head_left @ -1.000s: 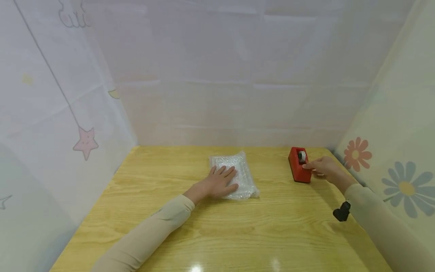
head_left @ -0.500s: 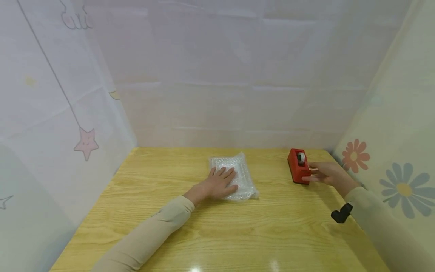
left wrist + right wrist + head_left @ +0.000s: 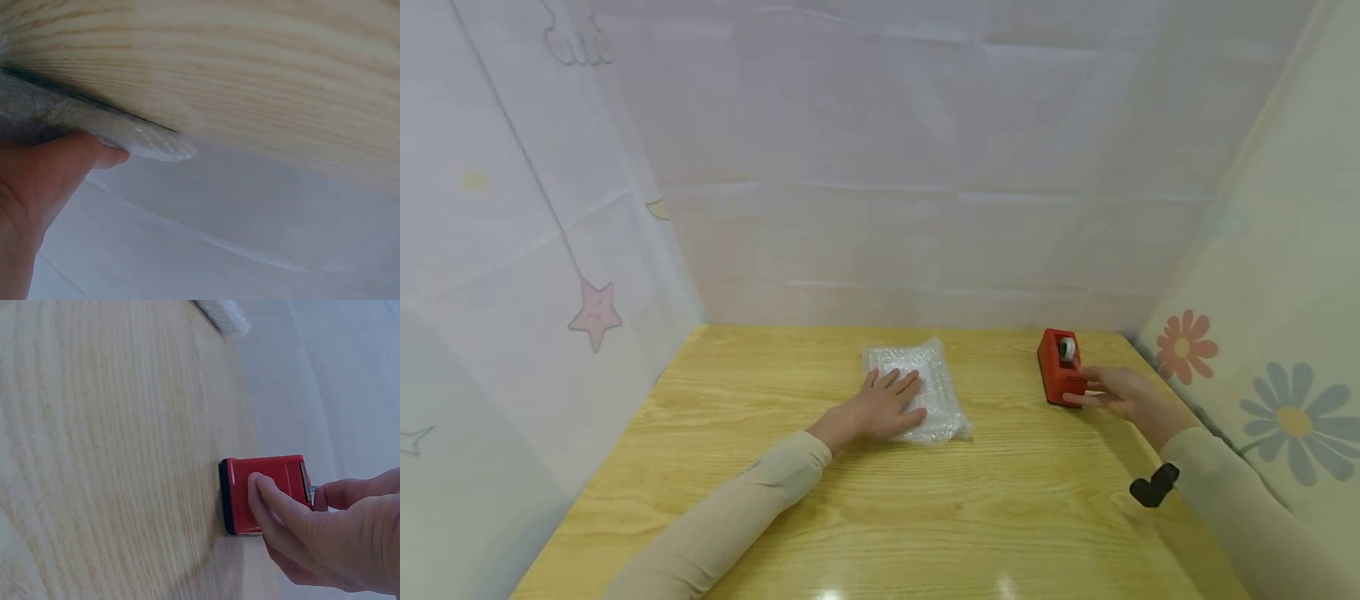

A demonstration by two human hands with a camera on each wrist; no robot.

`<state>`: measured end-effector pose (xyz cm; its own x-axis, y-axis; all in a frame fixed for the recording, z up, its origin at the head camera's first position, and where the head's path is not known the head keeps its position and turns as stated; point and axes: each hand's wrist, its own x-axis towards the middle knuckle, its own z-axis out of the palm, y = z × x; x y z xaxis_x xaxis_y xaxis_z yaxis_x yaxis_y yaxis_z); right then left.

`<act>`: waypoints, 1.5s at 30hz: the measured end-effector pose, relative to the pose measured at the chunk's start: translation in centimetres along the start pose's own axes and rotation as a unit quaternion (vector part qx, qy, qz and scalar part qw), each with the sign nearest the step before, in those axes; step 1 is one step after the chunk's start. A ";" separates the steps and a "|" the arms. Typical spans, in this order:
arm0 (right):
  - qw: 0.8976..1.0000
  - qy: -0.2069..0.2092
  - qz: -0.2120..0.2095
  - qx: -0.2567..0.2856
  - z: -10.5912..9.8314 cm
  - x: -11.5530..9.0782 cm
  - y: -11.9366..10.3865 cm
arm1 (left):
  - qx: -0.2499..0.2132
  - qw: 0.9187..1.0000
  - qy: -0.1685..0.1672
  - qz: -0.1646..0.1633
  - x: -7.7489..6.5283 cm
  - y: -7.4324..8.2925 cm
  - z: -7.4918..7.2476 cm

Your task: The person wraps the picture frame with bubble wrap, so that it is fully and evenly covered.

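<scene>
A flat, bubble-wrapped package (image 3: 936, 387) lies on the wooden table. My left hand (image 3: 880, 408) rests on it with fingers spread, pressing it down; in the left wrist view the thumb (image 3: 109, 156) lies along the package's edge. To the right stands a red tape dispenser (image 3: 1056, 375) with a white roll of tape (image 3: 1067, 348) in it. My right hand (image 3: 1127, 396) holds the dispenser's front end. In the right wrist view one finger (image 3: 262, 487) lies against the red front, and another fingertip is at the shiny tape end (image 3: 312, 492) by the cutter.
White printed sheets wall the table (image 3: 880, 517) at the back and both sides. The right-hand sheet (image 3: 1247, 350), with printed flowers, comes close beside my right arm. A black device (image 3: 1153, 486) sits at my right wrist.
My right hand has lowered slightly from the cutter, its fingers spreading from a pinch at the tape end to lie against the dispenser's front. My left hand and the package have stayed put.
</scene>
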<state>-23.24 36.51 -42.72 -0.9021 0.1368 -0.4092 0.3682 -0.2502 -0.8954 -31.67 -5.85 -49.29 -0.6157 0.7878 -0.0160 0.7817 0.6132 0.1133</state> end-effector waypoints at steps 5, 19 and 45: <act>0.999 0.022 -0.028 -0.004 0.4 0.1 0.6 | 0.001 1.000 0.001 0.001 0.0 0.0 -0.1; 0.995 0.057 -0.074 -0.030 1.3 -0.4 2.4 | 0.003 1.000 -0.003 -0.001 0.1 -0.2 0.6; 0.986 0.114 -0.119 -0.026 1.8 -0.7 4.3 | -0.008 1.000 0.000 0.000 -0.2 0.0 0.0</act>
<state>-21.47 33.61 -45.99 -0.8929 0.3985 -0.2095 0.1682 -0.1363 -0.9763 -31.53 -6.00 -49.25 -0.6152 0.7882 -0.0156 0.7805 0.6118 0.1289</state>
